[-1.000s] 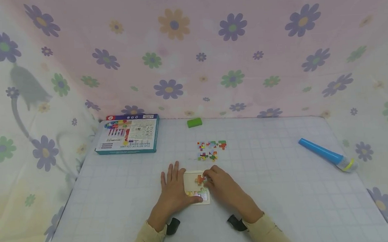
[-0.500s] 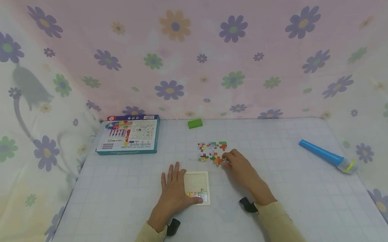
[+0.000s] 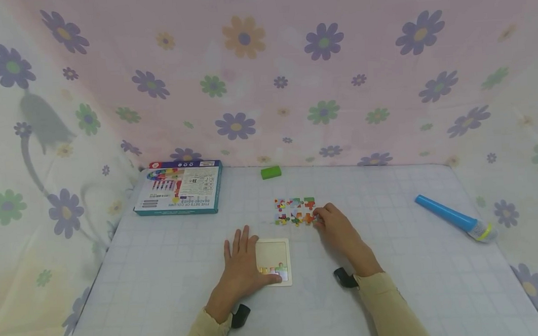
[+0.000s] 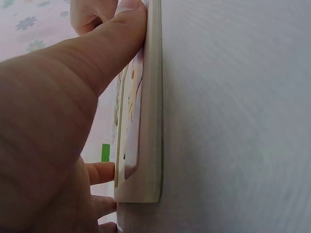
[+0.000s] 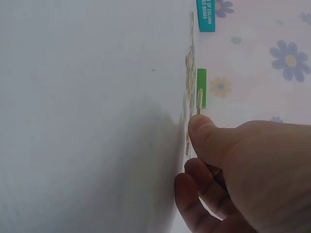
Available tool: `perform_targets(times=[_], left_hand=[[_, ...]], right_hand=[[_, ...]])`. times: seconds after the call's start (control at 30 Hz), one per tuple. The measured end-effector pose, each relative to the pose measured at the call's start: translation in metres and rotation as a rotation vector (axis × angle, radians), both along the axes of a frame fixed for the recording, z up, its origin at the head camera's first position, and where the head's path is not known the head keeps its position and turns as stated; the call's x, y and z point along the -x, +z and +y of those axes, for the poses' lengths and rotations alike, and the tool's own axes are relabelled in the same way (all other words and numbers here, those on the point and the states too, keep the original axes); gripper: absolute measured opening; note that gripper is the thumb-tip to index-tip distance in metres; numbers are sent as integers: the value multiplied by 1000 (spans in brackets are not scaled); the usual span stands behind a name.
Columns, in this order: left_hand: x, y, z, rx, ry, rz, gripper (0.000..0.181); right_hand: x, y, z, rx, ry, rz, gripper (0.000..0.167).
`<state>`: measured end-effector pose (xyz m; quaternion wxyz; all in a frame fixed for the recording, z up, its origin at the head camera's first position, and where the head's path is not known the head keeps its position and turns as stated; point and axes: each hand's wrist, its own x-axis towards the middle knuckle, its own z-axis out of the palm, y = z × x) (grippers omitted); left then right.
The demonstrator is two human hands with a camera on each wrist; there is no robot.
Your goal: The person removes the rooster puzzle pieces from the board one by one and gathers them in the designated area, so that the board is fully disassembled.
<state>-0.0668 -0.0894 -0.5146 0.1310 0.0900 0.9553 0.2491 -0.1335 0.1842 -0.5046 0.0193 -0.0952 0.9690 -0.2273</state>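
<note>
My left hand (image 3: 241, 272) lies spread over the left side of a small wooden puzzle tray (image 3: 288, 258). Its thumb presses on the joined puzzle pieces (image 3: 274, 271) along the tray's near edge; the rest of the tray's visible floor is bare. Beyond the tray, my right hand (image 3: 343, 239) pinches an orange puzzle piece (image 3: 308, 218) between thumb and finger, at the right end of the nearer row of loose pieces. Several colourful loose puzzle pieces (image 3: 294, 203) lie in two rows there. The right wrist view shows the thumb (image 5: 201, 125) against a thin piece edge.
A flat bead-set box (image 3: 174, 190) lies at the back left. Near the back edge sits a green block (image 3: 271, 172). A blue toy microphone (image 3: 454, 216) lies on the right side of the white-covered table (image 3: 394, 293). Flowered cloth (image 3: 283, 96) hangs behind.
My right hand has carried the orange piece from above the tray away to the loose pieces, setting it in line at the right of the nearer row. The left hand stays put.
</note>
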Motion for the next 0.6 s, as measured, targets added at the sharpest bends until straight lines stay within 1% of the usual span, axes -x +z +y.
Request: perform_targets(times=[0.2,0.43,0.6], left_hand=[[0,-1,0,2,3,0,123],[0,-2,0,-4,4,1,122],[0,-2,0,-5,2,6,121]], right_hand=[[4,1,0,4,3,-9,27],[6,-1,3,7,22,19,27],[8,-1,4,7,29,11,26]])
